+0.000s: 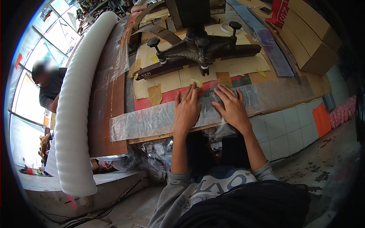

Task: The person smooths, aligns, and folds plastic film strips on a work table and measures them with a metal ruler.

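Observation:
My left hand [187, 108] rests palm down on the clear plastic sheet [148, 121] along the table's front edge, fingertips over a red strip [167, 97]. Just beside it, my right hand [232, 108] lies on the same plastic with its fingers spread, reaching toward the red strip. Neither hand grips anything. Beyond my fingertips is a cream board [175, 80] patched with brown tape [154, 95]. Over that board stands the dark metal clamp of a press [201, 53], with black knobs and a long crossbar. What lies beneath my palms is hidden.
A long white foam roll [76, 102] leans along the left side. Past it, a person [49, 83] is at the left. Cardboard boxes [310, 38] and a bluish strip [266, 45] lie at the right; a tape roll [227, 27] sits behind the press.

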The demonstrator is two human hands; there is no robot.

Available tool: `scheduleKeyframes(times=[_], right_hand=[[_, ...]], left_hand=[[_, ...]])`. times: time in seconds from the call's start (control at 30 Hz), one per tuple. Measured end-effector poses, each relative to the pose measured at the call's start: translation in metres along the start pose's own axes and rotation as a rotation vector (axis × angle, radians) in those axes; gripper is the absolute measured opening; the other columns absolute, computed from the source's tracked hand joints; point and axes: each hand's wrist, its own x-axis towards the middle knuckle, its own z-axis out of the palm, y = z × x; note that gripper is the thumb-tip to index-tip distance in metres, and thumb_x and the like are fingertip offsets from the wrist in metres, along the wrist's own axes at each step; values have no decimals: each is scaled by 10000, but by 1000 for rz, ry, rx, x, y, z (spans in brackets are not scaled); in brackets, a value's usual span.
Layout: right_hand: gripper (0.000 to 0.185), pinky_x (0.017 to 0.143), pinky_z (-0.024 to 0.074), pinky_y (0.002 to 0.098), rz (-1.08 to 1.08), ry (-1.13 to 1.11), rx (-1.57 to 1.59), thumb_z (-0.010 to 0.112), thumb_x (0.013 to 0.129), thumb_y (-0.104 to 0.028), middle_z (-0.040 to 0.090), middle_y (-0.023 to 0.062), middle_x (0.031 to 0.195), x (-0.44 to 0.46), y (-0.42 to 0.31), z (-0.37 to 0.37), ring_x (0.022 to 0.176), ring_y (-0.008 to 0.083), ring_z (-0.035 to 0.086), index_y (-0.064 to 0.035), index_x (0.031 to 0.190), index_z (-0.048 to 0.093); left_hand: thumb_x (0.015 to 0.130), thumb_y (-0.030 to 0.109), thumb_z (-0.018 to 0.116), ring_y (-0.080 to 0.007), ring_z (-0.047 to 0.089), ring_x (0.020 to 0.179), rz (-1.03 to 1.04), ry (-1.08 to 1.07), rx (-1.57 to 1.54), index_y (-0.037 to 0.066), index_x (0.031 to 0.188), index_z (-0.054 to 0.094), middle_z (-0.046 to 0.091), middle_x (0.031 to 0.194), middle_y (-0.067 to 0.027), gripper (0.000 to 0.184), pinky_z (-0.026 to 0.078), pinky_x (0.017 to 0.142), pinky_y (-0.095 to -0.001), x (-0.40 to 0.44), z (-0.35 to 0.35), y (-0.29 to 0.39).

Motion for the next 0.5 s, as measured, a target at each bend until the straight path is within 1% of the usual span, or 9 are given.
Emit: scheduleKeyframes(times=[0.07,0.17,0.37,0.5], right_hand=[[455,1115,205,491,-1,8,2,588,900,-344,493,98,1372,0,1,1,1298,248,421,-72,1263,557],[454,1115,206,489,1,12,1,588,899,-347,495,93,1370,-1,1,2,1299,246,421,-76,1262,559],[448,1110,213,484,-3,19,-8,595,895,-337,500,83,1368,-1,0,1,1286,243,433,-84,1263,561],[435,1092,248,502,-24,63,-40,599,891,-341,529,85,1335,2,0,2,1265,222,455,-75,1234,578]], left_hand=[[904,131,515,-250,385,1333,-9,-13,5,128,1291,445,408,1447,-87,394,286,1080,-506,0,0,0],[907,133,503,-247,389,1331,-5,3,-15,119,1282,457,416,1440,-93,378,282,1082,-505,0,0,0],[881,101,492,-245,399,1326,2,31,-49,106,1266,475,442,1420,-104,385,281,1085,-496,0,-3,2],[867,81,492,-245,407,1320,9,64,-60,96,1253,487,463,1402,-103,387,281,1088,-484,2,-2,1]])
